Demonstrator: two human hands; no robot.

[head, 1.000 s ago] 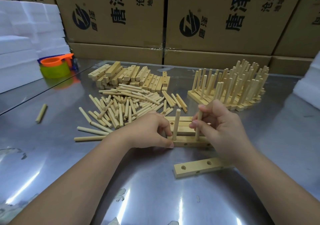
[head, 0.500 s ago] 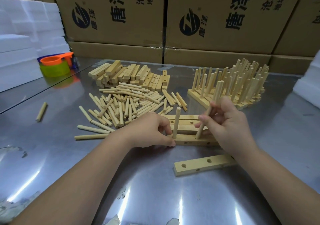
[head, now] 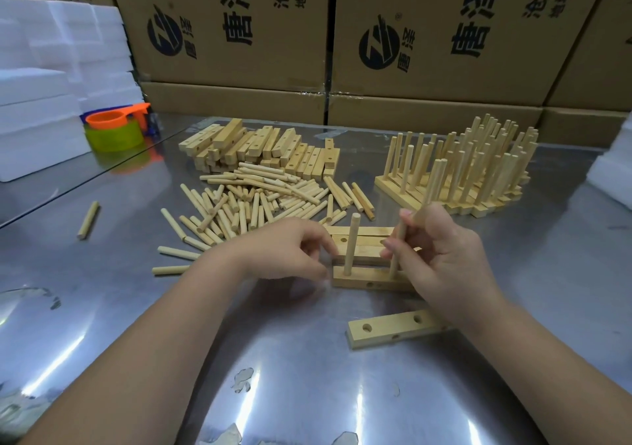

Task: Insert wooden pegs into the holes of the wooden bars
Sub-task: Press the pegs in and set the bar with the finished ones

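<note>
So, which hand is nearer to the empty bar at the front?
Right. The right hand is just beyond the empty bar, its wrist over the bar's right end; the left hand is farther off to the left.

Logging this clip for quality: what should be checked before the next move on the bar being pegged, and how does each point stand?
1. First peg upright in the left hole of the bar: ok.
2. Second peg in the grip of the right hand, low end at the bar's right hole: ok.
3. Second peg pushed fully home: cannot tell, its depth does not show.
4. Left hand steadying the bar's left end: cannot tell, it is blurred.
5. Spare bar lying with empty holes up, near the right wrist: ok.
6. Loose pegs in supply beyond the bar: ok.
</note>
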